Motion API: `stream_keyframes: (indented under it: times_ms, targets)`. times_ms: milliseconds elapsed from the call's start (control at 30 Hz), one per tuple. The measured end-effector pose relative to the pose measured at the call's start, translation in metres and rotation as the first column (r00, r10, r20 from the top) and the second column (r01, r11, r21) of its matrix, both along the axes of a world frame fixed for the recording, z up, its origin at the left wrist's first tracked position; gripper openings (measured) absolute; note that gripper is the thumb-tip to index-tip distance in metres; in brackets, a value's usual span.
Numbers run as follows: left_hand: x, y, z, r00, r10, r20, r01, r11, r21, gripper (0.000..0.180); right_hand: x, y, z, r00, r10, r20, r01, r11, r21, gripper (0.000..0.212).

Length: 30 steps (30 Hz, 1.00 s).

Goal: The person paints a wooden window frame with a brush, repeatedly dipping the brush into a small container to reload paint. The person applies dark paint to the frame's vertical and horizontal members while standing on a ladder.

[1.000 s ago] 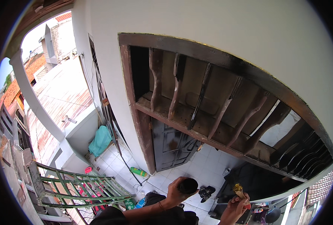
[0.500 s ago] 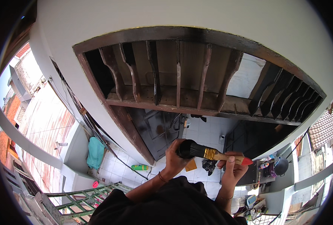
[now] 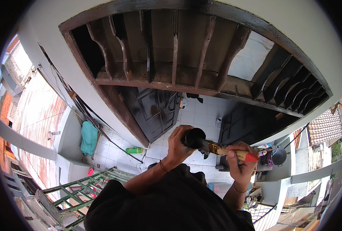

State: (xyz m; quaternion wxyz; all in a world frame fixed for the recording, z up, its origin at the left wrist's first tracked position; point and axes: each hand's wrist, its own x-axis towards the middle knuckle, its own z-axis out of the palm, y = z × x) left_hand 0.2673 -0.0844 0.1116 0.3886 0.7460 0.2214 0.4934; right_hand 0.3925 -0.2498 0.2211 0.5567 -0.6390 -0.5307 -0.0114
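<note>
My left hand [image 3: 178, 146] is wrapped round a small black cup [image 3: 194, 135], whose round mouth faces up. In my right hand [image 3: 241, 163] is a paintbrush [image 3: 218, 148], gripped by its pale wooden handle with a red end. The brush has a gold ferrule and points left; its dark, wet-looking bristles are at the cup's right rim. Whether the bristle tips touch the rim I cannot tell. Beyond both hands spans a wooden vent frame [image 3: 140, 82] with upright curved slats, some brown and some glossy black.
Below the frame stand a dark left door leaf [image 3: 151, 111] and a dark right door leaf [image 3: 248, 129] over white floor tiles [image 3: 203, 115]. A green metal lattice [image 3: 76, 196] is at lower left. A teal cloth-like bundle [image 3: 89, 138] and a green-yellow bottle [image 3: 134, 150] lie further left. A dark pot [image 3: 278, 156] sits at right.
The brush has shifted right and down relative to the cup, whose mouth now shows more. The vent frame appears higher and larger as the view has moved.
</note>
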Motion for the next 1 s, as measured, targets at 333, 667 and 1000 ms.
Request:
stream_keyframes:
  times_ms: [333, 667, 1000]
  targets:
    - [-0.006, -0.008, -0.017, 0.997, 0.02, -0.075, -0.026, 0.996, -0.085, 0.054, 0.026, 0.016, 0.01, 0.944, 0.287, 0.165, -0.26, 0.951, -0.164, 0.045]
    - [-0.01, -0.001, -0.024, 0.995, 0.019, -0.097, -0.032, 0.991, -0.133, 0.059, 0.044, 0.019, 0.006, 0.887, 0.46, 0.043, -0.445, 0.875, -0.19, 0.035]
    - [-0.014, 0.007, -0.019, 1.0, 0.02, -0.002, -0.02, 1.0, -0.024, 0.057, 0.016, 0.062, -0.004, 0.901, 0.371, 0.225, -0.317, 0.917, -0.244, 0.031]
